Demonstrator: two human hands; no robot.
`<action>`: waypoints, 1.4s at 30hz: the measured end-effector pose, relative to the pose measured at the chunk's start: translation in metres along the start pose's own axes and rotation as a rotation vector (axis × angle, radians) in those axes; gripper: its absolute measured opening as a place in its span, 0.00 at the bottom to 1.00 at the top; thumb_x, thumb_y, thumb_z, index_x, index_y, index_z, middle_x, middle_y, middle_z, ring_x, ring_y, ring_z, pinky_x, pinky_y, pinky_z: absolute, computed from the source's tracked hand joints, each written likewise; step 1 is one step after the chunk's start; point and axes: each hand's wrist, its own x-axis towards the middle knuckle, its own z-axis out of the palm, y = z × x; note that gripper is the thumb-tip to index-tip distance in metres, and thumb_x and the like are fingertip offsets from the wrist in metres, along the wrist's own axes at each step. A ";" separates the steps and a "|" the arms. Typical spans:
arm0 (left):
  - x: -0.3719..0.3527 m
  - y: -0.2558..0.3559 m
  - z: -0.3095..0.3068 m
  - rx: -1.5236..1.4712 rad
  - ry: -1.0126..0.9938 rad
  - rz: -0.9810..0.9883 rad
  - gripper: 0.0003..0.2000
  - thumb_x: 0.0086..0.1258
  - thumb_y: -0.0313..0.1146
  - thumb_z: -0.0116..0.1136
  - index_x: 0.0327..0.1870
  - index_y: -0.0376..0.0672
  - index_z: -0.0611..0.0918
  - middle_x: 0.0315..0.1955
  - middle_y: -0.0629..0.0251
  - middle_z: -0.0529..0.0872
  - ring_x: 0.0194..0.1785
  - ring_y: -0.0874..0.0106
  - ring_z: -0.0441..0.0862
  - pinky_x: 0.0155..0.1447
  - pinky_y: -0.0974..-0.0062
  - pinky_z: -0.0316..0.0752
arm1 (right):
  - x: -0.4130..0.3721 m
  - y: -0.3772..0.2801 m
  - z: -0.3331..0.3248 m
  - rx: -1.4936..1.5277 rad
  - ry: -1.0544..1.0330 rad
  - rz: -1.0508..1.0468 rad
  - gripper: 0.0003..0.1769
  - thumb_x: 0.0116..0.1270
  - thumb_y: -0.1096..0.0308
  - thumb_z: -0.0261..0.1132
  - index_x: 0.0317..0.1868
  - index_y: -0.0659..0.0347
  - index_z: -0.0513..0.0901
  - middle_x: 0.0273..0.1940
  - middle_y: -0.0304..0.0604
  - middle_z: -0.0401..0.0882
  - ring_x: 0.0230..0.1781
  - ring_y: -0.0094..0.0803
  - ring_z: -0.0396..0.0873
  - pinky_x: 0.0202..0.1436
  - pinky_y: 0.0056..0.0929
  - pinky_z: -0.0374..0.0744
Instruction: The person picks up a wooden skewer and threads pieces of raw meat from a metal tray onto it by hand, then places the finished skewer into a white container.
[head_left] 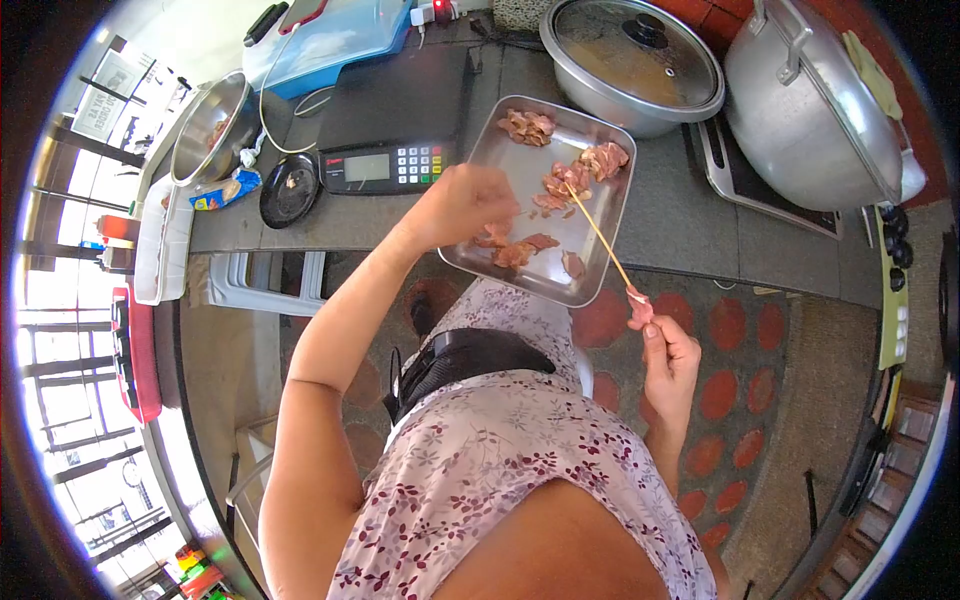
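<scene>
A metal tray (545, 190) holds several piles of raw meat pieces (513, 252). Over the tray's left side is my left hand (473, 205), its fingers curled and blurred near some meat; whether it holds a piece cannot be made out. My right hand (668, 362), beyond the tray's near right corner, pinches a piece of meat (640, 305) at the lower end of a thin wooden skewer (600, 235). The skewer's upper end reaches the meat pile in the tray's middle.
Left of the tray are a digital scale (385, 170), a black dish (290, 190), a metal bowl (213, 130) and a clear container (163, 245). Behind and right stand a lidded pot (635, 65) and a large aluminium pot (810, 110). A blue-lidded box (325, 45) lies at the back.
</scene>
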 end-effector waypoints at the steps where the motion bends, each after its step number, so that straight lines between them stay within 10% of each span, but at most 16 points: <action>1: 0.000 0.001 -0.002 0.000 0.000 0.000 0.05 0.66 0.27 0.59 0.35 0.35 0.80 0.26 0.67 0.85 0.31 0.82 0.82 0.32 0.84 0.75 | 0.000 0.003 0.003 0.015 0.032 -0.053 0.11 0.71 0.69 0.56 0.37 0.66 0.82 0.24 0.35 0.74 0.24 0.17 0.68 0.28 0.20 0.64; 9: -0.004 0.007 0.000 -0.584 -0.077 -0.144 0.11 0.67 0.28 0.59 0.48 0.35 0.80 0.33 0.66 0.86 0.36 0.78 0.82 0.43 0.82 0.77 | -0.004 0.003 0.005 0.038 0.027 -0.078 0.12 0.71 0.68 0.55 0.37 0.64 0.83 0.16 0.27 0.64 0.17 0.13 0.58 0.20 0.19 0.55; 12: -0.005 0.005 0.006 -0.568 -0.011 -0.123 0.13 0.67 0.28 0.59 0.51 0.37 0.79 0.36 0.64 0.85 0.38 0.77 0.83 0.46 0.82 0.77 | -0.004 0.000 0.005 -0.027 -0.099 0.030 0.09 0.70 0.71 0.56 0.35 0.66 0.81 0.25 0.40 0.81 0.23 0.17 0.72 0.27 0.21 0.70; 14: -0.005 0.001 0.008 -0.594 -0.006 -0.149 0.13 0.67 0.29 0.60 0.50 0.36 0.79 0.37 0.63 0.85 0.39 0.77 0.83 0.46 0.81 0.78 | -0.003 0.003 0.013 0.061 -0.069 -0.075 0.11 0.70 0.69 0.56 0.36 0.64 0.83 0.14 0.27 0.62 0.16 0.12 0.56 0.20 0.20 0.54; 18: -0.005 -0.008 0.019 -0.773 0.099 -0.251 0.12 0.66 0.32 0.62 0.45 0.36 0.79 0.36 0.63 0.84 0.38 0.75 0.84 0.46 0.79 0.80 | -0.001 -0.002 0.014 0.028 -0.078 -0.079 0.11 0.70 0.69 0.55 0.35 0.64 0.83 0.14 0.27 0.61 0.15 0.12 0.56 0.19 0.20 0.53; 27: -0.006 0.001 0.021 -1.004 0.169 -0.373 0.17 0.71 0.43 0.55 0.45 0.34 0.79 0.39 0.56 0.84 0.42 0.70 0.84 0.46 0.77 0.81 | 0.001 0.005 0.015 -0.036 -0.130 -0.109 0.09 0.68 0.72 0.56 0.36 0.65 0.82 0.23 0.43 0.78 0.19 0.20 0.71 0.24 0.23 0.68; 42: -0.008 -0.002 0.022 -0.848 0.165 -0.395 0.11 0.69 0.36 0.58 0.40 0.35 0.81 0.36 0.62 0.84 0.40 0.72 0.84 0.41 0.78 0.79 | 0.000 0.015 0.022 -0.010 -0.100 -0.075 0.09 0.69 0.71 0.56 0.36 0.65 0.82 0.18 0.40 0.71 0.18 0.18 0.65 0.22 0.23 0.65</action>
